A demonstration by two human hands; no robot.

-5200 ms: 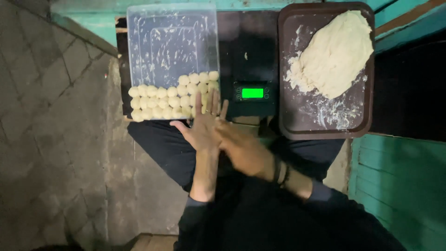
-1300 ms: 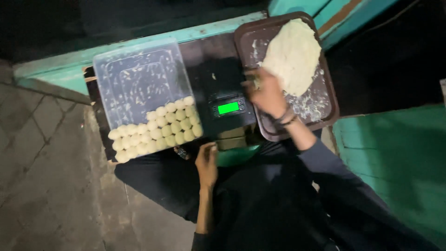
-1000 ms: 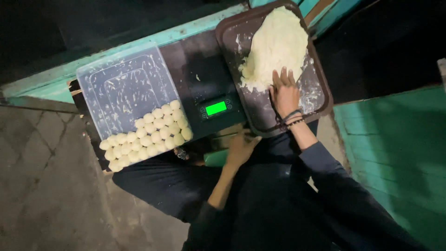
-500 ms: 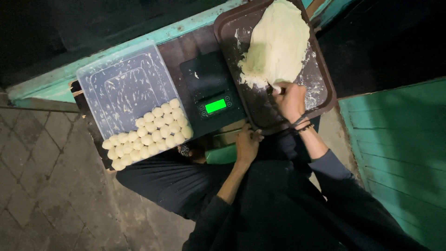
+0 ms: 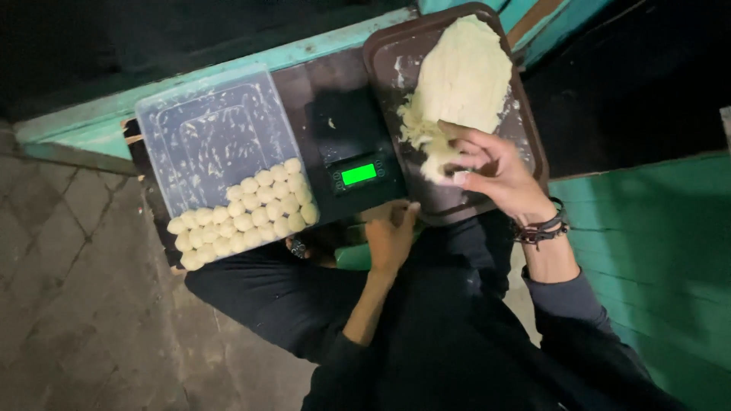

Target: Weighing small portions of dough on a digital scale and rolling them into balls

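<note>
Head view shows our right hand (image 5: 495, 176) with its fingers curled into the near end of the dough (image 5: 466, 80), pinching a ragged lump at the edge closest to us. The dough lies on the brown tray (image 5: 528, 125), and most of its bulk stretches away beyond the grip, toward the far rim. Our left hand (image 5: 390, 236) rests loosely bent at the near edge of the scale (image 5: 356, 158), to the left of the grip; we cannot tell whether it holds anything.

We judge that the lump may tear off uneven or too large, since the dough looks soft and stringy where our fingers dig in. A hard pull could also drag the whole mass toward us across the floured tray, because nothing pins it down. Sticky bits could cling to our fingers.

The dough is an elongated slab. Its long axis runs from our grip away and slightly right, its narrower end pointing at the far corner of the tray.

Left of the scale, small dough balls (image 5: 244, 213) fill the near end of a clear tub (image 5: 205, 129).
</note>
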